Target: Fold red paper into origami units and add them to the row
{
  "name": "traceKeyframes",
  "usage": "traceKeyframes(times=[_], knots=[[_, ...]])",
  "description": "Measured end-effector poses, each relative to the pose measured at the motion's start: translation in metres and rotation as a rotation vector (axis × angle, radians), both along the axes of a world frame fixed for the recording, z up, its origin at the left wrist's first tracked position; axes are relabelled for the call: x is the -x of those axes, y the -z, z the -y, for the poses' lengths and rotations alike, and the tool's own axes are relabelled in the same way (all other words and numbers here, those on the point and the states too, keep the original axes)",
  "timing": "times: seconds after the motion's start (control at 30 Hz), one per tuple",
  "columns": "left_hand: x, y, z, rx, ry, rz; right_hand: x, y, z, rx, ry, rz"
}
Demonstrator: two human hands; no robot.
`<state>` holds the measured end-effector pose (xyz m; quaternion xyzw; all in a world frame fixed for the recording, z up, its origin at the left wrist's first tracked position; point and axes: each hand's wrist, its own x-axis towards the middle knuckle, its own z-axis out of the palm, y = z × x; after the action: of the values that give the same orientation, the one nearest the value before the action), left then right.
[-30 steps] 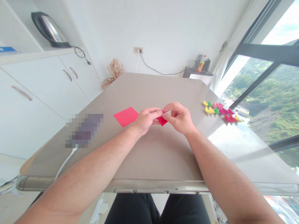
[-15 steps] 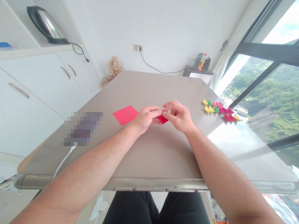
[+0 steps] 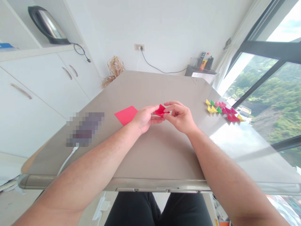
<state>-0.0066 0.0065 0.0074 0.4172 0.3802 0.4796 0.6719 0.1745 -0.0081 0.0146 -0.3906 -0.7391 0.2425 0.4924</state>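
Observation:
A small red folded paper boat (image 3: 160, 110) is held between my two hands above the middle of the table. My left hand (image 3: 145, 118) grips its left side, thumb on top and fingers beneath. With thumb and fingertips, my right hand (image 3: 178, 113) pinches the right side and near edge. The boat's upper part stands open, with a peak at the back; its underside is hidden by my fingers. Just left of my left hand, a flat red sheet of paper (image 3: 125, 115) lies on the table, partly covered by the hand and forearm.
Several finished paper boats (image 3: 223, 110) in yellow, green, pink and red stand in rows at the right of the table (image 3: 150, 150). At left lies a pixelated, phone-like object (image 3: 87, 128) with a white cable (image 3: 67, 161). A window (image 3: 263, 81) borders the right side.
The red paper has gone from a flattened, pointed shape to an opened boat with a raised peak. My fingers have shifted around it, and the left thumb has drawn back slightly.

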Motion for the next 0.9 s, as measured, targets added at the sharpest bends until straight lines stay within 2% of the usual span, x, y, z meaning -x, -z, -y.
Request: traceKeyframes(times=[0.37, 0.6, 0.73, 0.9], knots=[[-0.005, -0.003, 0.005, 0.027, -0.019, -0.043, 0.009, 0.008, 0.002, -0.157, 0.067, 0.101], [-0.008, -0.003, 0.006, 0.036, -0.017, -0.058, 0.011, 0.007, 0.002, -0.229, 0.08, 0.203], [-0.009, -0.003, 0.007, 0.009, -0.008, -0.06, 0.013, 0.006, 0.002, -0.222, 0.111, 0.113], [-0.008, -0.006, 0.011, -0.07, 0.048, -0.073, 0.015, 0.002, 0.003, -0.121, 0.199, 0.0]])
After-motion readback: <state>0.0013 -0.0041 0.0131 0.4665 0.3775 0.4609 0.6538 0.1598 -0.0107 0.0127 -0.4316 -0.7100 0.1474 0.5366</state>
